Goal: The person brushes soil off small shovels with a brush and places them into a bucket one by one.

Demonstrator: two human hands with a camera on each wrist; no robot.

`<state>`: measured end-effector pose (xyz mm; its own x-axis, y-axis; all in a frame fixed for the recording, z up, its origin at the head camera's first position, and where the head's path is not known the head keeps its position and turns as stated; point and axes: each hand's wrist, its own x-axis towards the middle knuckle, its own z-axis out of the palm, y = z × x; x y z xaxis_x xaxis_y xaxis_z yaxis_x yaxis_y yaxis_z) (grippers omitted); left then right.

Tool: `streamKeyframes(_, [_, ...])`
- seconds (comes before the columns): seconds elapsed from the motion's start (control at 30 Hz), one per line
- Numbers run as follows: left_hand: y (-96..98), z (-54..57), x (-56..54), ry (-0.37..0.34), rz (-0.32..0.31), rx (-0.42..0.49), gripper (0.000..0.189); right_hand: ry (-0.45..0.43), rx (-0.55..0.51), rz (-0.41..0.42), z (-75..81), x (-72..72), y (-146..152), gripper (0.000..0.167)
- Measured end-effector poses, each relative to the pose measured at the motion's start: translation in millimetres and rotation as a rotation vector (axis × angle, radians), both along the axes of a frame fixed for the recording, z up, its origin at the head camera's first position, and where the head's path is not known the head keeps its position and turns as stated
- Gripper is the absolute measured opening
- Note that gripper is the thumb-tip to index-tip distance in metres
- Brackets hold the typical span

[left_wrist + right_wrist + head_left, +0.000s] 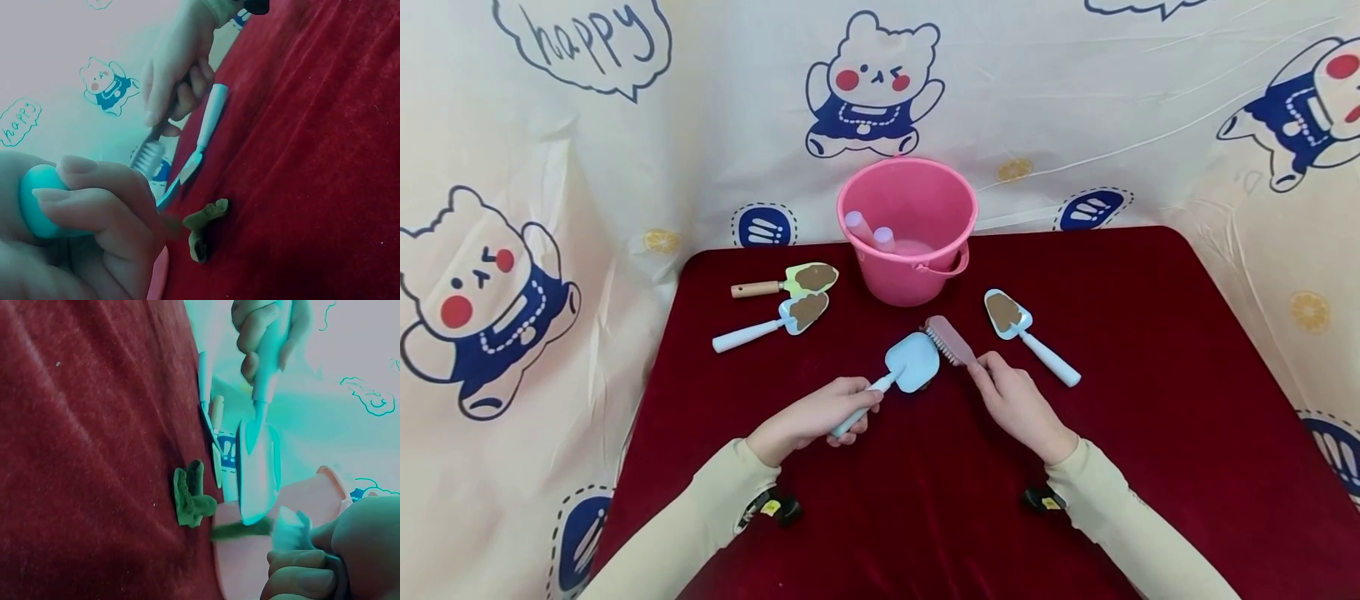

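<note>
My left hand [831,408] grips the handle of a light blue trowel [912,362], whose blade is tilted over the middle of the table and bare on the side facing the head camera. My right hand [1018,408] holds a pink brush [951,340] by its handle, bristles toward the blade's right edge. Small dull green curled pieces [192,500] lie on the red cloth under the blade, mostly hidden by it in the head view. A blurred green strip [240,530] shows between blade tip and bristles in the right wrist view.
Behind the trowel stands a pink bucket [887,279] holding two pale-topped objects. Two trowels bearing brown material, one green with a wooden handle [756,289] and one blue [747,336], lie at left. Another loaded blue trowel [1051,360] lies at right. Patterned cloth [1037,100] hangs behind.
</note>
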<state>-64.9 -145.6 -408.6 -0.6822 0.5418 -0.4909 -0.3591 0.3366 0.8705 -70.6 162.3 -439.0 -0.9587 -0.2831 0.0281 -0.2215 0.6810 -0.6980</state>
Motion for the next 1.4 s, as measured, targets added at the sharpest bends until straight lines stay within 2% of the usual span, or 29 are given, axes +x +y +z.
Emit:
streamKeyframes(0.27, [-4.1,0.9,-1.4,0.025,0.013,-0.043,0.028,-0.081,0.017,-0.086,2.7,0.2,1,0.031])
streamKeyframes(0.4, [-6.2,1.2,-1.2,0.032,0.014,-0.049,0.028,-0.112,0.018,-0.094,2.1,1.7,4,0.034])
streamKeyframes(0.63, [-8.1,2.5,-1.2,0.049,0.043,-0.059,0.032,-0.084,0.014,-0.082,2.9,2.7,7,0.032])
streamKeyframes(0.93, [-12.9,2.6,-2.4,0.121,0.102,-0.057,0.036,-0.081,0.007,-0.067,1.7,5.0,10,0.031])
streamKeyframes(1.03, [-13.4,7.8,-0.6,0.129,0.103,-0.037,0.034,-0.081,0.002,-0.067,1.3,6.4,11,0.032])
streamKeyframes(1.17, [-14.3,23.8,2.2,0.15,0.075,-0.012,0.024,-0.092,-0.007,-0.067,0.2,8.7,12,0.032])
streamKeyframes(1.3, [-16.8,44.7,2.0,0.227,0.022,-0.003,0.026,-0.096,-0.013,-0.063,-1.2,10.5,14,0.031])
streamKeyframes(1.4, [-18.2,58.3,-1.7,0.285,0.023,0.007,0.027,-0.088,-0.016,-0.06,-2.1,11.2,16,0.029])
